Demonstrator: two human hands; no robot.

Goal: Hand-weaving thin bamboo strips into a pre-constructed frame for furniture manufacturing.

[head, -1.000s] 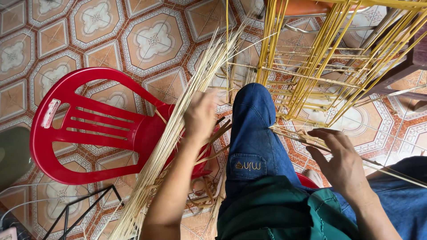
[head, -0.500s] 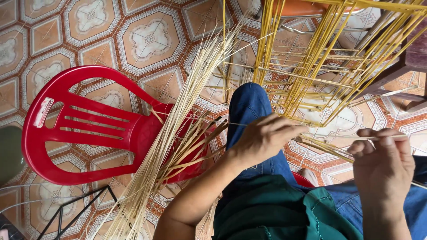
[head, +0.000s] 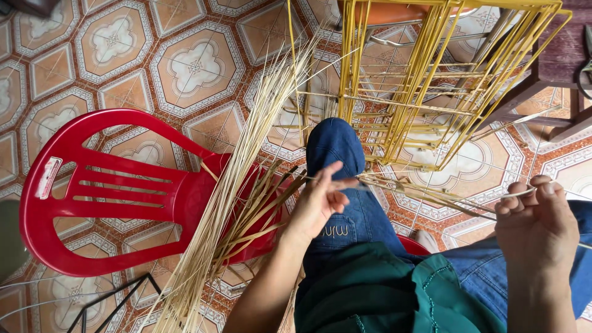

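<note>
My left hand [head: 320,200] hovers over my left knee in blue jeans [head: 336,154], fingers pinching a thin pale strand [head: 431,196]. That strand runs rightward to my right hand [head: 535,217], which is closed around its other end. A long bundle of pale straw-coloured strips [head: 237,179] lies across the seat of a red plastic chair [head: 105,191] just left of my left arm. A yellow frame of thin rods [head: 425,80] stands on the floor beyond my knee.
The floor is patterned orange and white tile [head: 191,65]. A dark wooden stool or table leg [head: 542,80] stands at the right. A black wire frame [head: 105,305] lies at the lower left. An orange object [head: 382,12] sits behind the yellow frame.
My left hand has left the straw bundle and moved right over my knee, taking a strand. My right hand has shifted right and closed on the strand's other end.
</note>
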